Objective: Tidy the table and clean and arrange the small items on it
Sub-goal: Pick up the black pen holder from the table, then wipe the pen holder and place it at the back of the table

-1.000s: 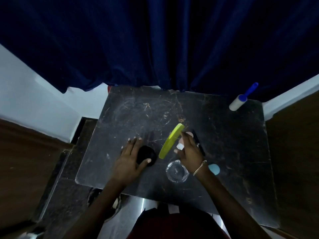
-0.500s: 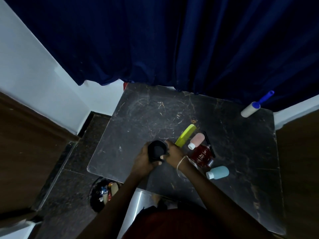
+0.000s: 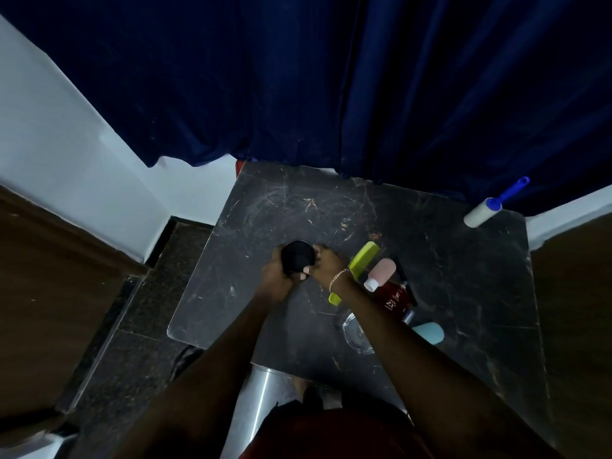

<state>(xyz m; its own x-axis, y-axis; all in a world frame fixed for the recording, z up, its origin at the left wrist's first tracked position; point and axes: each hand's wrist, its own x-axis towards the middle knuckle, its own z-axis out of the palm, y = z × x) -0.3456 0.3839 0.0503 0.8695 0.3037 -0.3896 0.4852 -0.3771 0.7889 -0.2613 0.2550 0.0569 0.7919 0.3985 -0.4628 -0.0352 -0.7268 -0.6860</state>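
A round black jar (image 3: pixel 297 260) is held above the dark marble table (image 3: pixel 447 276) by both hands. My left hand (image 3: pixel 276 276) grips it from below and the left. My right hand (image 3: pixel 326 263) grips its right side. Just right of my right wrist lie a lime green comb (image 3: pixel 362 261), a pink bottle with a white cap (image 3: pixel 381 274) and a dark red bottle (image 3: pixel 395 298). A clear glass dish (image 3: pixel 352 329) and a light blue bottle (image 3: pixel 430 331) lie partly hidden by my right forearm.
A white lint roller with a blue handle (image 3: pixel 491 205) rests at the table's far right corner. A dark blue curtain (image 3: pixel 331 77) hangs behind the table. Dark floor (image 3: pixel 132 326) and a white wall (image 3: pixel 66 144) are to the left, wooden panels on both sides.
My right hand put down the green comb and came over to the black jar. Both hands now hold the jar, raised off the table. The view shifted left.
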